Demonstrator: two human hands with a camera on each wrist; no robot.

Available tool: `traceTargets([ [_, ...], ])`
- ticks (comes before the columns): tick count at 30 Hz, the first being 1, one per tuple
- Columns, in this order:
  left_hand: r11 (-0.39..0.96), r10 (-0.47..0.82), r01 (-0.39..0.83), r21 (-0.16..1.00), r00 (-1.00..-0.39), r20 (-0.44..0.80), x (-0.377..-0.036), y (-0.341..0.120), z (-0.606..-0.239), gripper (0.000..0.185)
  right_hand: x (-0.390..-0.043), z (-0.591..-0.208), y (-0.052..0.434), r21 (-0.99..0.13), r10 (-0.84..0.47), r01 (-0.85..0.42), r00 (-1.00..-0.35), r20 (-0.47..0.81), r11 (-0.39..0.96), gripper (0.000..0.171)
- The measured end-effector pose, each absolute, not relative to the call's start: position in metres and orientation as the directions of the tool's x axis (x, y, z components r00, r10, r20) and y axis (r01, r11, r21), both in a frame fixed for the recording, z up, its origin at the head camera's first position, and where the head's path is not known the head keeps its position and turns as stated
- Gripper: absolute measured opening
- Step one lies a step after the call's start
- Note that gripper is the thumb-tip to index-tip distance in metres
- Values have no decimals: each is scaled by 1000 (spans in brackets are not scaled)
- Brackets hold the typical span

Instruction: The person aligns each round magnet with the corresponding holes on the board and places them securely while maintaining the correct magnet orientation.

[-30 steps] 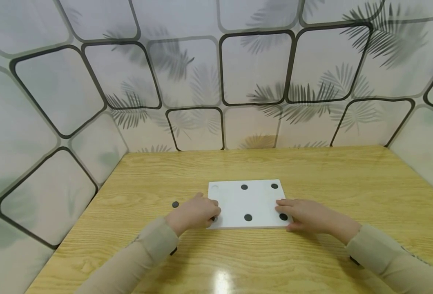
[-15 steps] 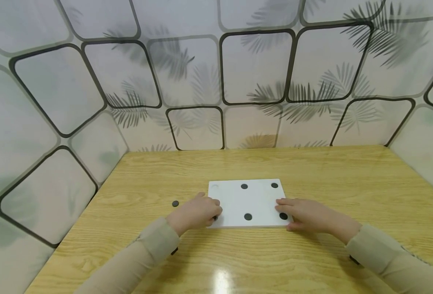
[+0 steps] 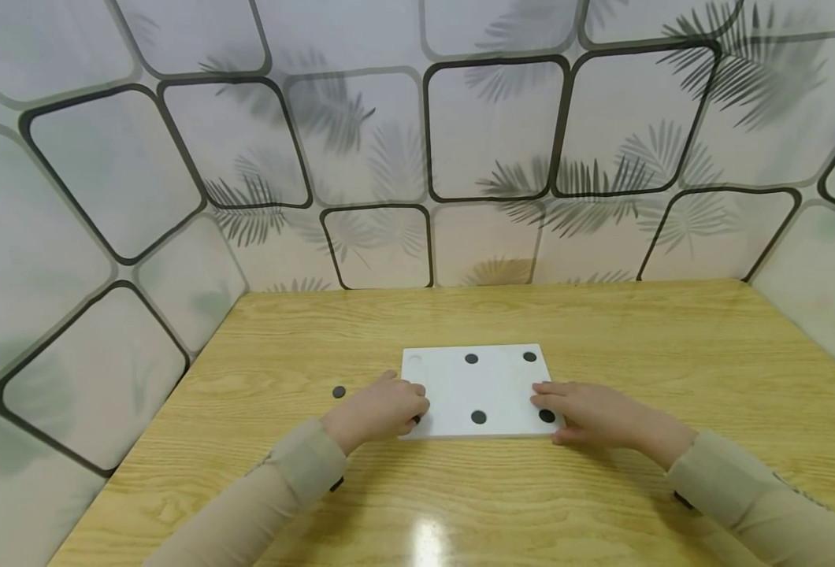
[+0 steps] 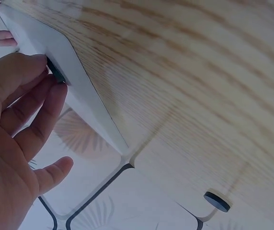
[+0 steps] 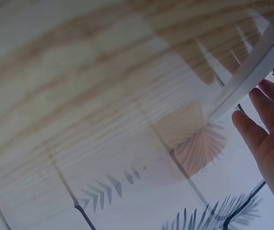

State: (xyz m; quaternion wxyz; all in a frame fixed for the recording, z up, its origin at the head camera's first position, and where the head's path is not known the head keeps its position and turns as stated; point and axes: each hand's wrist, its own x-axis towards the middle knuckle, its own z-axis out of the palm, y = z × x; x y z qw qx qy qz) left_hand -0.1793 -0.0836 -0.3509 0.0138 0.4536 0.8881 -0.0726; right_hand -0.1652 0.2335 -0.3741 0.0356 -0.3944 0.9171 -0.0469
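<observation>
Wooden table (image 3: 602, 331) with patterned tile walls (image 3: 361, 142) round it. Far left, 1 loose black disc (image 3: 338, 391) lies on the table, well apart from the white board (image 3: 460, 386), also visible in the left wrist view (image 4: 217, 201). Left hand (image 3: 378, 409) sits at the board's near left corner, fingers curled onto a black disc (image 3: 415, 420) there; left wrist view shows fingertips (image 4: 55, 91) touching that dark disc (image 4: 55, 72) at the board edge (image 4: 79, 96), looks like a pinch but whether it actually has hold of it I cannot tell. Board lies flat at table centre, near side. On it 3 more exposed discs: far middle (image 3: 471, 358), near middle (image 3: 478, 416), far right (image 3: 529, 357). Near right disc (image 3: 547, 415) is touched by the right hand (image 3: 591, 417), fingers fairly straight and flat on the board's near right corner, holding nothing; right wrist view shows relaxed straight fingers (image 5: 261, 105) just beside the board edge (image 5: 252, 76). Beige sleeves (image 3: 744, 488) on both arms.
</observation>
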Motion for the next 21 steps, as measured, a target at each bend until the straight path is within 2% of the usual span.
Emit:
traceTargets([
  [13,571,809,812,-122,-582,-81,-180,-87,-354,21,-166,-373,233,-121,-714,-705,-698,-54,698,52],
  [21,590,797,793,-152,-602,-48,-178,-99,-352,11,-166,-373,233,-123,-720,-711,-693,-45,692,52],
])
